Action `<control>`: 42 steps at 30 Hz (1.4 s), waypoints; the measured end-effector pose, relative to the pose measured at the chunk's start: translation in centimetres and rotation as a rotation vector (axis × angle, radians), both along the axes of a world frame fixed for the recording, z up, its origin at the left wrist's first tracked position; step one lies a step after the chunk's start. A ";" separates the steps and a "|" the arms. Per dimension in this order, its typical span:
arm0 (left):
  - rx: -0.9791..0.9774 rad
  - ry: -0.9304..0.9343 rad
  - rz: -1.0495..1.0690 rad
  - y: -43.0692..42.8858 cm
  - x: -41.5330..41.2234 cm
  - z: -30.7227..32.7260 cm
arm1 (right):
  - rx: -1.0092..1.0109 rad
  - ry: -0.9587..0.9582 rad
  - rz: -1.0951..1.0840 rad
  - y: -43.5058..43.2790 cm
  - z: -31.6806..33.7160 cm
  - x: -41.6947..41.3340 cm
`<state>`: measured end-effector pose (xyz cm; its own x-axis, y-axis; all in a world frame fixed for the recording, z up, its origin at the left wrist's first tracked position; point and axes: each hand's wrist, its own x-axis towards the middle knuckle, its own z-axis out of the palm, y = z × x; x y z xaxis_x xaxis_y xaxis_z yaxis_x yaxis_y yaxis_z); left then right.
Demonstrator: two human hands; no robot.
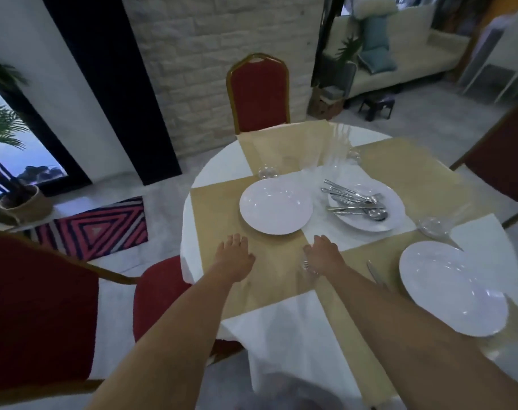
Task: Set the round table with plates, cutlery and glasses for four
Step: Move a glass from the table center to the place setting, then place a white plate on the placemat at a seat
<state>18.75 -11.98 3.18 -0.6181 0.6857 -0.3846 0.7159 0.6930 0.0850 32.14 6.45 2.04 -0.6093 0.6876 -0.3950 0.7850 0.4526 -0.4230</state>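
Note:
The round table (pixel 284 327) has a white cloth and tan placemats (pixel 213 208). A white plate (pixel 275 208) lies on the near-left mat, just beyond my hands. Another white plate (pixel 395 216) in the middle carries a pile of cutlery (pixel 355 202). A third plate (pixel 452 288) lies at the right with a knife (pixel 376 275) beside it. My left hand (pixel 235 255) rests flat on the mat, fingers straight. My right hand (pixel 324 254) is palm down with relaxed fingers, and a clear glass (pixel 309 266) stands at its thumb side. Other glasses (pixel 266 171) (pixel 353 155) (pixel 435 227) stand around.
Red padded chairs stand at the far side (pixel 259 96), right (pixel 506 161) and near left (pixel 36 306), one seat (pixel 157 291) tucked under the table edge. A patterned rug (pixel 98 229) and a potted plant (pixel 18 199) are at left, a sofa (pixel 399 54) beyond.

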 end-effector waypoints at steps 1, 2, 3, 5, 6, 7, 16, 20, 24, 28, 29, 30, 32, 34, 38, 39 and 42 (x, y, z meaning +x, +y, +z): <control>0.005 -0.004 -0.015 0.3 -0.7 -0.1 | -0.002 0.001 -0.028 0.0 0.1 -0.4; 0.014 -0.009 -0.024 0.6 -1.3 -0.1 | -0.014 0.011 -0.066 0.2 0.0 -0.8; 0.020 -0.012 -0.035 1.0 -2.1 -0.2 | -0.011 0.026 -0.097 0.3 0.1 -1.2; 0.033 -0.021 -0.052 2.1 -3.6 -0.4 | -0.008 0.045 -0.136 0.6 0.0 -2.2; 0.042 -0.026 -0.056 2.7 -4.4 -0.5 | -0.007 0.058 -0.147 0.8 -0.2 -2.6; 0.048 -0.027 -0.063 3.3 -5.1 -0.6 | -0.008 0.068 -0.154 1.1 -0.4 -3.1; 0.037 -0.032 -0.096 8.6 -11.2 -2.1 | -0.041 0.113 -0.264 4.1 -1.7 -7.7; 0.057 -0.021 -0.085 10.1 -12.9 -2.8 | -0.061 0.094 -0.304 4.7 -2.1 -9.1; 0.083 -0.037 -0.073 11.1 -14.6 -3.5 | -0.100 0.148 -0.389 4.6 -2.6 -10.2; 0.168 -0.073 -0.025 12.1 -16.2 -3.5 | -0.085 0.167 -0.460 4.2 -2.8 -10.9; 0.190 -0.101 -0.010 12.2 -16.7 -3.5 | -0.086 0.164 -0.476 3.9 -2.8 -11.1; 0.210 -0.139 0.002 12.4 -17.1 -3.6 | -0.087 0.162 -0.495 3.7 -2.8 -11.3; 0.280 -0.244 0.021 12.6 -18.0 -4.0 | -0.081 0.168 -0.539 3.1 -2.9 -11.8; 0.368 -0.380 0.064 12.7 -18.4 -4.0 | -0.085 0.195 -0.599 2.3 -3.0 -12.5; 0.472 -0.499 0.141 12.7 -18.2 -3.6 | -0.084 0.245 -0.722 0.8 -2.7 -14.2; 0.473 -0.505 0.148 12.7 -18.1 -3.4 | -0.085 0.260 -0.760 0.5 -2.5 -14.4; 0.488 -0.516 0.134 12.6 -18.3 -3.0 | -0.078 0.304 -0.859 -0.4 -1.7 -14.6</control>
